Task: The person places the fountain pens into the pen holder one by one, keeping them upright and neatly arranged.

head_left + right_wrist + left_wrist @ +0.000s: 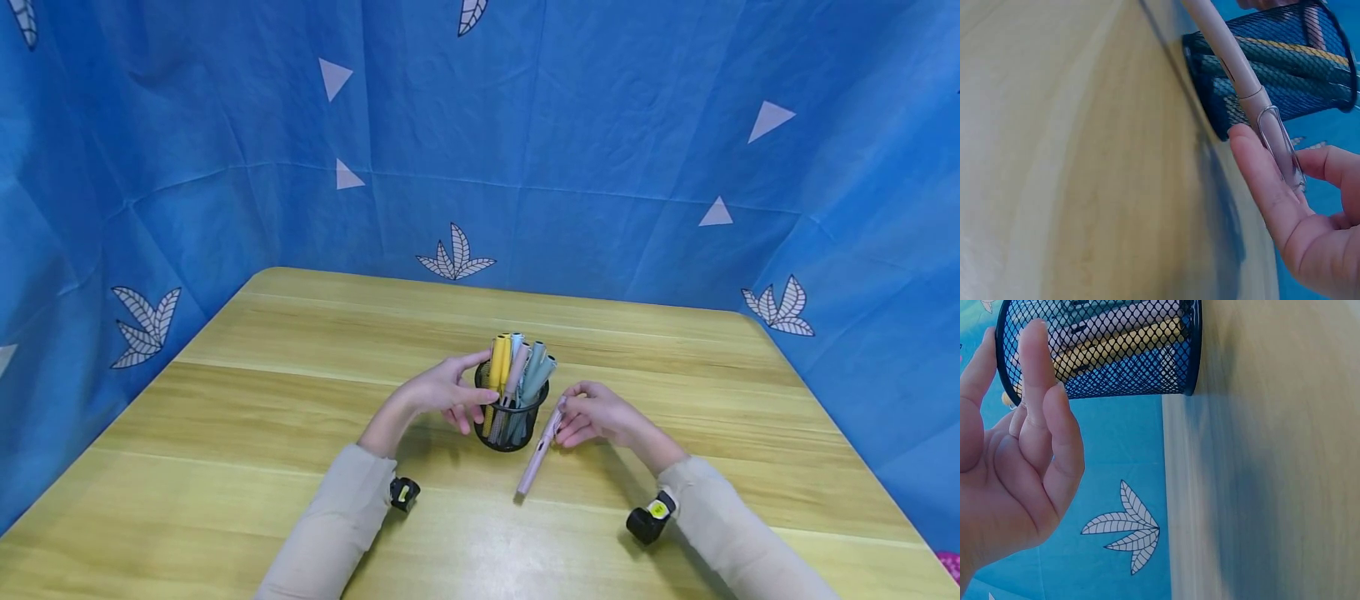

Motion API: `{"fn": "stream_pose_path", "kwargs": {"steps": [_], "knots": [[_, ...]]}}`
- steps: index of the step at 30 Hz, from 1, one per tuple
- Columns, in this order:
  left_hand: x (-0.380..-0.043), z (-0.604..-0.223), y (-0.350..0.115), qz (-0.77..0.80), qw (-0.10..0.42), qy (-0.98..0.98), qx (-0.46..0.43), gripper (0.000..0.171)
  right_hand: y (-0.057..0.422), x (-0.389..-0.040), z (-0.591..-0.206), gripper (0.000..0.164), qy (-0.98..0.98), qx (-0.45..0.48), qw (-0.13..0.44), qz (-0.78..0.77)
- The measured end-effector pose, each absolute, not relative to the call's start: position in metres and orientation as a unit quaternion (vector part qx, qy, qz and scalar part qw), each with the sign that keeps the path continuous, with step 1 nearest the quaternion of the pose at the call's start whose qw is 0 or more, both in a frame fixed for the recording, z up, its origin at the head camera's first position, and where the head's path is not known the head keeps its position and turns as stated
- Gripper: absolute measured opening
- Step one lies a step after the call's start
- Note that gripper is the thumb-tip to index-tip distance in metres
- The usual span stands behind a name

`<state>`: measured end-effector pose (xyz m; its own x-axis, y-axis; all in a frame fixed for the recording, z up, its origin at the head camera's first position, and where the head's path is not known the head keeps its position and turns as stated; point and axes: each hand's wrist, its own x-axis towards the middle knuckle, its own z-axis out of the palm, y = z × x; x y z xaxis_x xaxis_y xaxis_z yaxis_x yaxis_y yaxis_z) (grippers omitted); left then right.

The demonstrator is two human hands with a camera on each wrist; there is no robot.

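A black mesh pen holder (504,433) stands upright on the table, with yellow pens (499,367), grey-green pens (536,377), a pink one and a pale blue one in it. My left hand (441,390) holds the holder by its left side, thumb across the near rim and index finger reaching behind. In the left wrist view, other fingers (1063,440) lie in front of the mesh wall. Just right of the holder, my right hand (600,415) pinches a pink pen (542,448) near its clip end. That pen slants, its other end pointing toward me, low over the table.
The wood-grain table (225,467) has its far edge against a blue curtain (585,150) printed with leaves and triangles. Small black wrist cameras sit at my left sleeve (330,517) and right sleeve (727,525).
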<state>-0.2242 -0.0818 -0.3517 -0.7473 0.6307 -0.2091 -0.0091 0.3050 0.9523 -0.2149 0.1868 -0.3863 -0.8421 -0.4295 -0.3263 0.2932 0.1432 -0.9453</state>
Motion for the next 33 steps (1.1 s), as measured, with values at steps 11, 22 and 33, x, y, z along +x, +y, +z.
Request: {"fn": "stream_pose_path", "kwargs": {"steps": [11,22,33], "knots": [[-0.224,-0.350,-0.081,0.546,0.290,0.759,0.204,0.075,0.195,-0.217,-0.370,0.025,0.664,-0.060,0.240,-0.706],[-0.224,-0.351,-0.081,0.539,0.286,0.764,0.211,0.077,0.197,-0.212,-0.356,0.026,0.646,-0.062,0.170,-0.742],[-0.224,-0.349,-0.081,0.541,0.287,0.763,0.208,0.076,0.200,-0.208,-0.340,0.013,0.633,-0.085,0.087,-0.765]]}}
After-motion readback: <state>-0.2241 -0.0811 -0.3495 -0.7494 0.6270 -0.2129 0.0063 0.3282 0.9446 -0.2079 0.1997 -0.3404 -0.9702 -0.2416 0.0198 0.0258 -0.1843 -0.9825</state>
